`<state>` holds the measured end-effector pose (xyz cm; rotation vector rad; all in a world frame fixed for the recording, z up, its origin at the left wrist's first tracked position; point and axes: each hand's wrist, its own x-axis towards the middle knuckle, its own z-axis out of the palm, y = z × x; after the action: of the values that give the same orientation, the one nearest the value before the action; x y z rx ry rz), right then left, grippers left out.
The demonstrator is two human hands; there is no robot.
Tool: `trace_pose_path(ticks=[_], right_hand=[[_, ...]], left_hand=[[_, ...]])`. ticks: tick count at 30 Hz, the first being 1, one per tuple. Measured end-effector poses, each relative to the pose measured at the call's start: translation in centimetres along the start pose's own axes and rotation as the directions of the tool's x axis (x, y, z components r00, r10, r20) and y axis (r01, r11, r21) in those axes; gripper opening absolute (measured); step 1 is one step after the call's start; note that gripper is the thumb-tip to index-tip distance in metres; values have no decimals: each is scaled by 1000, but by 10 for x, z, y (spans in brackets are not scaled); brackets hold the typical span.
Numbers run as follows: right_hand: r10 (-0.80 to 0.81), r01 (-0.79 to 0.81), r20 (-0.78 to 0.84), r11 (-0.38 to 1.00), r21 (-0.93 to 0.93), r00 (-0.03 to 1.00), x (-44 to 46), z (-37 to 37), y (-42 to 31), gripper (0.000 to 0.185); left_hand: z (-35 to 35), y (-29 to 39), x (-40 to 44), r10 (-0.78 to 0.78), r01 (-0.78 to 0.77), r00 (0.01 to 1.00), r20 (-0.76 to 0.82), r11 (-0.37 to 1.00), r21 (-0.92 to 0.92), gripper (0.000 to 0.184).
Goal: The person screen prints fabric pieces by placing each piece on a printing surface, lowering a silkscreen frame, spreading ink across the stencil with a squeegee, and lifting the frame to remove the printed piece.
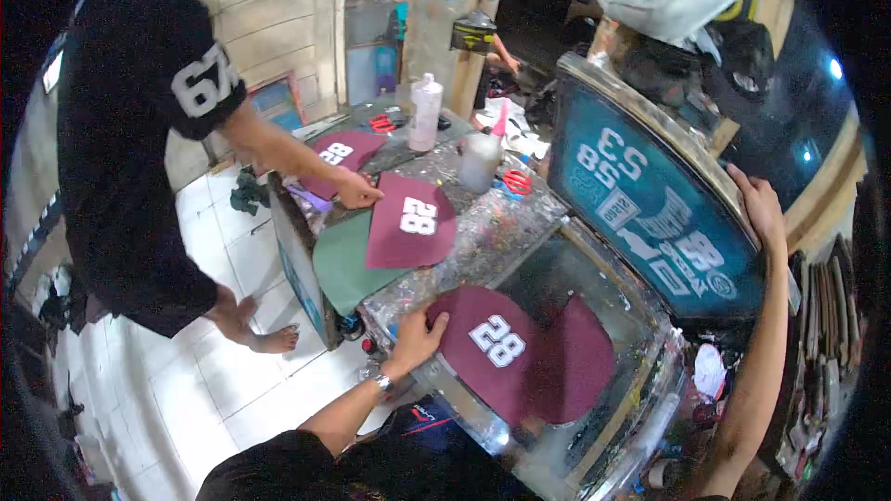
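Note:
My left hand [418, 341] pinches the left edge of a maroon fabric piece [464, 366] printed with a white 28. It overlaps a plain maroon piece [580, 362] on the glass-topped printing table [548, 283]. My right hand [759, 206] grips the wooden upper edge of a raised screen frame [640, 195], whose blue mesh shows numbers and lettering. Left of the glass, a co-worker's hand [360, 191] holds another maroon piece [399, 234] marked 28, which partly covers a green piece [343, 264].
A third printed maroon piece [345, 156], a white bottle [425, 113], a squeeze bottle with a pink nozzle [481, 160] and red-handled scissors [516, 183] are on the stained table [501, 223]. The co-worker [130, 130] stands at the left. A further person's arm shows behind.

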<state>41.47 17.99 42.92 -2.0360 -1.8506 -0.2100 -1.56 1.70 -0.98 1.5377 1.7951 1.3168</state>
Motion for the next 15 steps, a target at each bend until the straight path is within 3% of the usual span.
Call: trace_pose_path(ticks=[1,3,6,7,10,12,14,15], right_hand=[[-17,18,-44,999,34,999,1,4,5,81],[-21,26,-76,998,59,997,7,10,12,81],[26,-26,-15,999,37,1000,9,4,12,78],[8,-5,-42,998,70,999,9,7,12,77],[-39,48,-59,988,149,997,22,11,27,78],[20,-18,-14,994,105,1000,27,7,27,78],[1,5,-59,995,99,998,48,14,49,77],[-11,17,-46,990,139,999,48,12,49,76]], left_hand=[[0,-1,-2,-12,12,1000,-11,1000,0,43],[1,-4,0,114,-111,992,-56,992,55,39],[-5,9,-2,6,-5,1000,-22,999,37,36],[-4,7,-2,55,-56,998,-32,998,-31,34],[-7,6,-2,-12,12,1000,-17,1000,5,33],[0,-7,-3,-31,33,998,-54,998,46,33],[-5,-7,2,-51,27,976,-210,993,-117,36],[-10,-13,7,-186,171,982,-43,956,-236,39]])
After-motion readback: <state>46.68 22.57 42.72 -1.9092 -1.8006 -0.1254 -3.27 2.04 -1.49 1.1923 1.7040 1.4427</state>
